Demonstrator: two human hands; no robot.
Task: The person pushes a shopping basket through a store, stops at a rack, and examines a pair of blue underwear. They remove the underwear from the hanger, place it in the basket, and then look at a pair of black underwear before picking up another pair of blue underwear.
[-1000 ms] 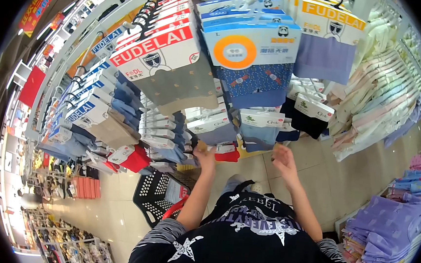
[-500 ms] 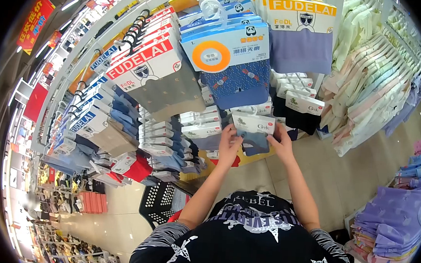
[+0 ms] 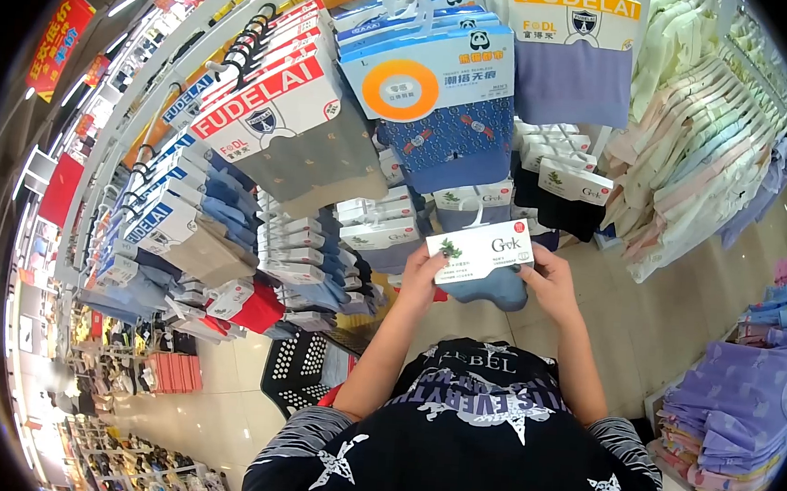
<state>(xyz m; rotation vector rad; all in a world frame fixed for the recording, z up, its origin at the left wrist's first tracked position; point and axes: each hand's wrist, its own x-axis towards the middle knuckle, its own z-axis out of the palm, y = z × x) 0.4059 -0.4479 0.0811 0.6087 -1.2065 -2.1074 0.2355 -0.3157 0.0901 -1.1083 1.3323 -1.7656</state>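
Between my two hands is a blue-grey garment pack (image 3: 491, 289) with a white header card and a small white hook on top. My left hand (image 3: 421, 279) pinches the card's left end. At its right end, my right hand (image 3: 548, 279) grips the card, thumb on the front. Just beyond hangs a similar carded pack (image 3: 472, 199), under a patterned blue pack (image 3: 446, 149) with a light blue card. Black carded packs (image 3: 561, 202) hang to the right of it.
Grey packs with red-lettered cards (image 3: 300, 148) hang at the left of the rack. Pale clothes on hangers (image 3: 691, 166) are at the upper right. A black perforated basket (image 3: 293, 373) stands at lower left, and folded purple clothes (image 3: 730, 397) are stacked at the right.
The held pack has come away from the rack, nearer to me, and its card now faces up more fully. Both hands moved back with it, slightly rightward on the right side.
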